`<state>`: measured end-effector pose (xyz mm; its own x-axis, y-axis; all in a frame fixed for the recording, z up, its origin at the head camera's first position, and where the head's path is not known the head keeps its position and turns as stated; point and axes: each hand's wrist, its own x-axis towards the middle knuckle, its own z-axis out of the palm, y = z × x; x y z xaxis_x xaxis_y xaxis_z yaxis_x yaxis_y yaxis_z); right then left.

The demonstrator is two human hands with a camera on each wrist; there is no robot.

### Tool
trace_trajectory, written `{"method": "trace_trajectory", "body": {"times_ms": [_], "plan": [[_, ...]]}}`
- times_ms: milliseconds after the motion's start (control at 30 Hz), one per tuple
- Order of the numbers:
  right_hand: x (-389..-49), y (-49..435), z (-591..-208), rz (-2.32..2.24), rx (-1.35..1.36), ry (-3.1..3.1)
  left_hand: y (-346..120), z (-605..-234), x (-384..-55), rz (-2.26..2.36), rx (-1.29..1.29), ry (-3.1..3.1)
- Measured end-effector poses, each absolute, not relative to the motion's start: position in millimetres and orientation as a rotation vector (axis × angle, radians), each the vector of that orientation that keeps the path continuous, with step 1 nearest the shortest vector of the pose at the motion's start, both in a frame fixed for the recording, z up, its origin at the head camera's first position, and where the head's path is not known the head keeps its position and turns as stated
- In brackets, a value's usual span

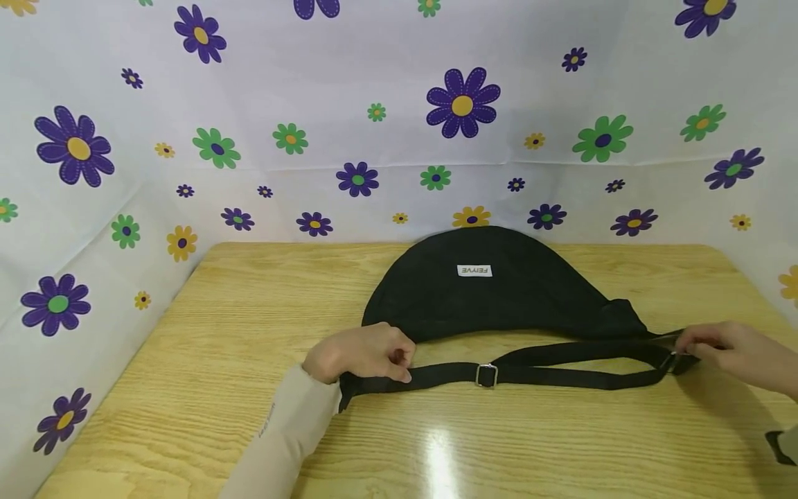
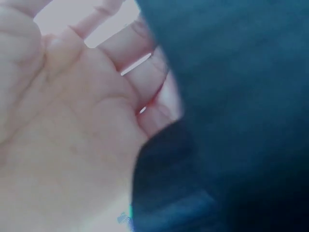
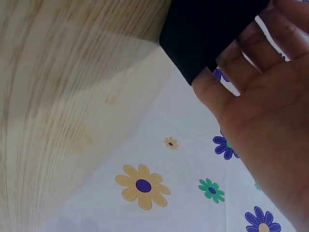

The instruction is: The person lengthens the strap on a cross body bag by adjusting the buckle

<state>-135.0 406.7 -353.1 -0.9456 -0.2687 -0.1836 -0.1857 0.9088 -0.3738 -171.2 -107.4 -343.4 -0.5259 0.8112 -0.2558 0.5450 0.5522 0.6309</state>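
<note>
A black crescent-shaped sling bag (image 1: 424, 291) lies on the table with its curved edge towards the back, its white label upside down. Its black strap (image 1: 561, 376) runs along the front, with a metal slider buckle (image 1: 487, 375) near the middle. My left hand (image 1: 364, 350) pinches the strap near the bag's left end. At the far right, my right hand (image 1: 732, 350) holds the strap's looped end beside a metal ring (image 1: 670, 360). Dark fabric (image 2: 231, 96) covers much of the left wrist view and hides fingertips. In the right wrist view, fingers touch black strap webbing (image 3: 207, 34).
The wooden table (image 1: 237, 333) reaches back to a white cloth (image 1: 386, 145) printed with purple, green and yellow flowers. This cloth also hangs along the left and right sides. A light reflection shows on the tabletop near the front.
</note>
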Motion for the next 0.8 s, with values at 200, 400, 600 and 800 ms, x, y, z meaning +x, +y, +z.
{"method": "trace_trajectory", "body": {"times_ms": [200, 400, 600, 800], "plan": [[-131.6, 407.0, -354.9, -0.674, -0.323, 2.74, -106.9, -342.7, -163.9, 0.639, 1.024, 2.297], [-131.6, 411.2, -359.1, -0.71, -0.4, 2.649, -111.7, -343.4, -158.4, 0.63, 1.027, 2.292], [-135.9, 412.8, -360.5, -0.702, -0.524, 2.589, -124.2, -345.3, -156.2, 0.613, 0.989, 2.318], [-134.7, 411.1, -356.5, -0.682, -0.449, 2.615, -137.1, -348.3, -158.2, 0.626, 0.948, 2.327]]}}
